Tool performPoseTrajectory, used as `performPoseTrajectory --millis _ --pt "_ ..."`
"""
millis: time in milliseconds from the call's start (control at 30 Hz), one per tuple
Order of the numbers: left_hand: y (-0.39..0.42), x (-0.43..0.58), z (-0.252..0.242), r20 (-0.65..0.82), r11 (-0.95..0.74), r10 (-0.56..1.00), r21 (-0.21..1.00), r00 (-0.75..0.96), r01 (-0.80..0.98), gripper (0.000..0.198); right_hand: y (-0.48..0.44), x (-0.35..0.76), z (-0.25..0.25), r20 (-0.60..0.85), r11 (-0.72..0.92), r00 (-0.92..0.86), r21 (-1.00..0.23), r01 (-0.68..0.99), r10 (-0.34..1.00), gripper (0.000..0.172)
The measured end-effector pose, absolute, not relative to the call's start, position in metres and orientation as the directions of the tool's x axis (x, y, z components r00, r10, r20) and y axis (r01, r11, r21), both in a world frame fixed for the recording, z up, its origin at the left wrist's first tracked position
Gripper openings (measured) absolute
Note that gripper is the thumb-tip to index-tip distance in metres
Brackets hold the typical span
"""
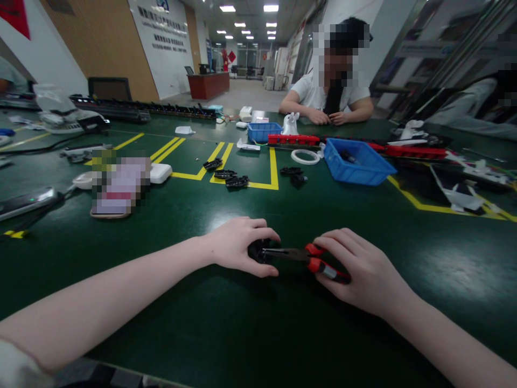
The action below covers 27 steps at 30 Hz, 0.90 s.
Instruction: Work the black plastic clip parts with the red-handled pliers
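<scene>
- The left hand (pixel 236 242) has its grip closed around a small black part (pixel 255 250), fingers curled over the far side and thumb along the near side.
- The right hand (pixel 359 267) has its grip around the red-and-black handles of a pair of pliers (pixel 297 254), which point toward the left hand.
- The long nose of the pliers reaches the black part between the left thumb and fingers; whether the tips pinch it or only touch it cannot be told.
- Both hands are over the near side of a dark green bench (pixel 181 328), the black part just above or on its surface.
- Beyond the hands, a few more black pieces (pixel 237 182) lie on and beside yellow tape (pixel 274 170).
- To their right is a blue bin (pixel 357 173) with something dark inside, and a white ring (pixel 305 157) lies just left of it.
- On the left, a phone (pixel 121 188) lies near a white case (pixel 160 173).
- Across the bench sits a person in a white shirt (pixel 313 89), hands together near the bench edge.
</scene>
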<state>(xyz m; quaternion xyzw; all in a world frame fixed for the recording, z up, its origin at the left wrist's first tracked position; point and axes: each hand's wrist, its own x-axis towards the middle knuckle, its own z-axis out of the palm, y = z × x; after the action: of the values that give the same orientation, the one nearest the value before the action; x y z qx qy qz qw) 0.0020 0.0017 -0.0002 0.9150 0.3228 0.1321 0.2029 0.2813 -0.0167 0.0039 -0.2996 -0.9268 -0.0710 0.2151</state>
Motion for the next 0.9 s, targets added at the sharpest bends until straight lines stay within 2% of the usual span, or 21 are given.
performPoseTrajectory --millis 167,333,567,900 --pt "0.0025 0.0016 -0.0009 0.114 -0.703 0.642 0.481 0.759 0.523 0.057 -0.0163 0.2824 0.0027 0.482 0.815 -0.741 0.090 0.573 0.468 0.029" --pt "0.0025 0.0021 -0.0007 0.117 -0.710 0.640 0.468 0.759 0.527 0.058 -0.0158 0.2828 0.0030 0.489 0.809 -0.737 0.100 0.579 0.467 0.029" --pt "0.0013 0.0034 0.0006 0.112 -0.695 0.658 0.472 0.745 0.542 0.059 -0.0110 0.2846 0.0014 0.526 0.787 -0.738 0.191 0.586 0.422 0.034" --pt "0.0008 0.0044 0.0011 0.108 -0.703 0.655 0.448 0.748 0.552 0.061 -0.0090 0.2893 0.0030 0.540 0.779 -0.718 0.169 0.604 0.439 0.040"
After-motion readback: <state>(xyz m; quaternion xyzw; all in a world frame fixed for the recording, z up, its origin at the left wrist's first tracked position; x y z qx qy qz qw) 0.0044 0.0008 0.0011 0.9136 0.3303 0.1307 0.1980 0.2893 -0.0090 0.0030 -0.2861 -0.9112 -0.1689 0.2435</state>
